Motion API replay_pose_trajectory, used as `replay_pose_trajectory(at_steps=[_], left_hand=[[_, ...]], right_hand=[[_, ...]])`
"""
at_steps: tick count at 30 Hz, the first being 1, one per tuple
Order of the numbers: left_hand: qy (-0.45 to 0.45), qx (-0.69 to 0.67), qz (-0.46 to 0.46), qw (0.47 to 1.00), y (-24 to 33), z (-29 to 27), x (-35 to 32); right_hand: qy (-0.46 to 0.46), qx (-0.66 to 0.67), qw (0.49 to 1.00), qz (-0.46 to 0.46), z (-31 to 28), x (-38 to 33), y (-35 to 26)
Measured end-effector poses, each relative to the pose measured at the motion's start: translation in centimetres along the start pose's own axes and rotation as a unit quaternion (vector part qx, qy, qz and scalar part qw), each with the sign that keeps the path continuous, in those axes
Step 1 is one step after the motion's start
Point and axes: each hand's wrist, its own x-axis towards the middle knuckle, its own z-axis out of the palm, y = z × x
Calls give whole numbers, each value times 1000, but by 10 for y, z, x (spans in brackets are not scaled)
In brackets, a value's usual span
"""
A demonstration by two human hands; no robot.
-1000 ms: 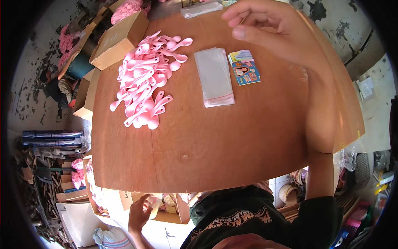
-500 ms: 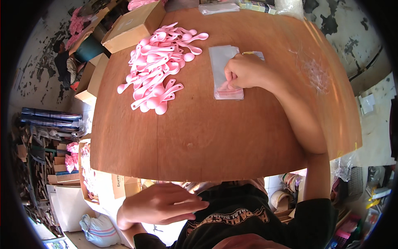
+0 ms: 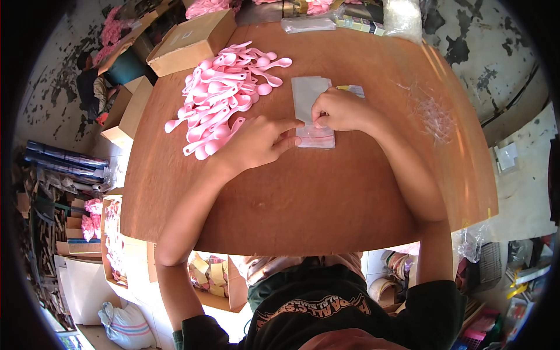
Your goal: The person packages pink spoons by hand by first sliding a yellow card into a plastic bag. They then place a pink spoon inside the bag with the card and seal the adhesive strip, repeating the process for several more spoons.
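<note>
A stack of clear plastic bags point(image 3: 307, 93) lies on the brown wooden table point(image 3: 274, 216). Over the stack, my right hand point(image 3: 341, 111) has its fingers closed in a pinch on the top plastic bag. My left hand point(image 3: 259, 142) reaches in from the left, thumb and forefinger apart at the bags' left edge, with nothing seen between them. Behind it lies a heap of pink plastic spoons point(image 3: 213, 87), partly covered by that hand. Small printed cards point(image 3: 354, 90) with yellow and grey show just beyond my right hand.
A cardboard box point(image 3: 192, 41) stands at the far left of the table. Along the far edge lie a packet of clear bags point(image 3: 309, 24) and a bulky clear plastic bundle point(image 3: 402, 20). Thin plastic scraps point(image 3: 433, 114) lie on the right. Another person point(image 3: 90, 87) sits at far left.
My left hand has come up from below the table's near edge to the bag stack. My right hand stays at the bags, its fingers pinching there. The view has shifted slightly.
</note>
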Motion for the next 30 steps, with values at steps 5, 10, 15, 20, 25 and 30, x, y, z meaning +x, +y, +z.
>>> replay_pose_trajectory(at_steps=[5, 10, 15, 20, 25, 30], left_hand=[[51, 21, 59, 997, -16, 20, -3], [46, 5, -22, 999, -5, 17, -3], [269, -21, 40, 962, -12, 29, 5], [288, -81, 85, 950, -43, 45, 4], [299, -114, 46, 946, -35, 42, 5], [278, -114, 49, 953, -36, 41, 7]], right_hand=[[44, -24, 998, -48, -5, 0, 5], [68, 8, 998, -9, -37, -15, -11], [62, 21, 994, -86, -36, -19, -32], [29, 14, 995, -93, -36, -22, -40], [470, -49, 846, -247, -79, -120, -96], [271, 244, 774, -518, -111, -182, -124]])
